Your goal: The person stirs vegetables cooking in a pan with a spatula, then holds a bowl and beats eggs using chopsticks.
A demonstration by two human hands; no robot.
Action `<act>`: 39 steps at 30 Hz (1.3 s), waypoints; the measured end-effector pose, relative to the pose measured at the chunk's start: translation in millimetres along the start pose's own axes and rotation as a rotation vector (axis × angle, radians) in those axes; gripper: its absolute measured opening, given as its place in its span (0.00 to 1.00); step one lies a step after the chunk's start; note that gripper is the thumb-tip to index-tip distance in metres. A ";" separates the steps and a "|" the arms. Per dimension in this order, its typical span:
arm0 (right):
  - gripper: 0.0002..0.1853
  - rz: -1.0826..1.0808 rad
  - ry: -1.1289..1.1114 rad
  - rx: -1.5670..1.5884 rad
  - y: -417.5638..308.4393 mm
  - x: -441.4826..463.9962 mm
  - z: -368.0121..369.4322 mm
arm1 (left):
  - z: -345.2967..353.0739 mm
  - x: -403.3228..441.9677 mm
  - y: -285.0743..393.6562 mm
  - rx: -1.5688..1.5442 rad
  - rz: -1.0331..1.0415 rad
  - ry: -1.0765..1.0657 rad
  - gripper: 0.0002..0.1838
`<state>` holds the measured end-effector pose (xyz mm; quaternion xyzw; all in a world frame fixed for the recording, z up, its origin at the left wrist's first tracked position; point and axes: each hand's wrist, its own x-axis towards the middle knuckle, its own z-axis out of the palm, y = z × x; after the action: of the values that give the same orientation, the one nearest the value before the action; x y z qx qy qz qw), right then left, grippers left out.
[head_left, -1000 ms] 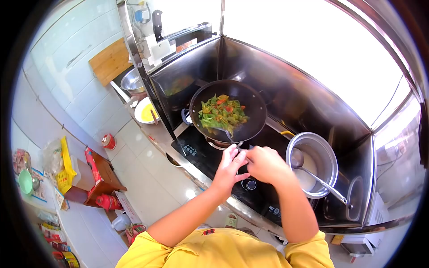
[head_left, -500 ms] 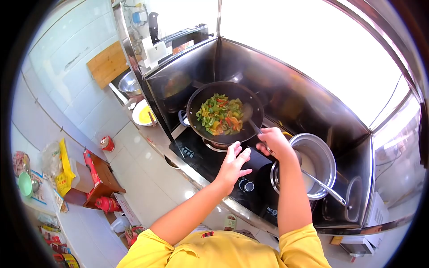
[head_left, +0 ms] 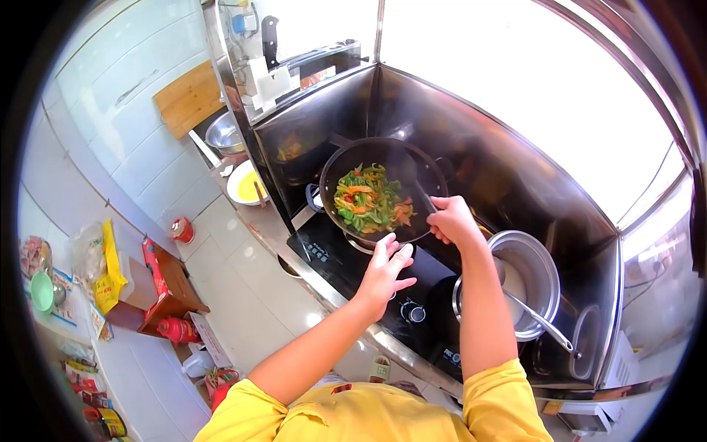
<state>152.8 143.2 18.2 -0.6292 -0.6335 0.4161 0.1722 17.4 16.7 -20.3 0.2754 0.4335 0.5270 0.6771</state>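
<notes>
Yellow-sleeved, the right hand (head_left: 453, 221) grips a spatula (head_left: 426, 199) right of centre — the left hand (head_left: 384, 276), fingers loosely spread, hangs just below the wok (head_left: 350, 156). Vegetables (head_left: 366, 199) lie in it, mid-frame; a pot (head_left: 546, 272) with a ladle (head_left: 541, 321) stands lower right.

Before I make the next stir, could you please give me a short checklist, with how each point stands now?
1. Right hand gripping the utensil: ok.
2. Utensil's head placed under the food: cannot tell; it is blurred.
3. Vegetables inside the wok: ok.
4. Left hand clear of the hot rim: cannot tell; fingertips appear very near it.
5. Ladle in the pot, out of the wok: ok.
6. Knob setting: cannot tell; too small.
</notes>
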 end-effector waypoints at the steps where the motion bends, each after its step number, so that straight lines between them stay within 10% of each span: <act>1: 0.30 -0.037 -0.017 0.068 -0.8 7.4 6.0 | -1.8 0.8 -0.7 -0.012 -0.007 0.006 0.40; 13: 0.15 -0.343 0.019 -0.766 -27.6 -106.5 -19.7 | 10.7 -14.1 -17.8 0.327 0.391 0.044 0.38; 33: 0.16 -0.339 -0.126 -0.595 -32.3 -148.9 1.3 | -6.5 -27.5 -12.7 0.343 0.466 -0.078 0.37; 39: 0.16 -0.396 0.148 -0.510 7.6 -89.1 51.2 | -12.3 -29.5 -22.9 0.379 0.503 -0.029 0.36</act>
<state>133.1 42.4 9.3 -0.5451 -0.8131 0.1557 0.1325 15.4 -19.2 -36.3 0.5029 0.4326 0.5838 0.4680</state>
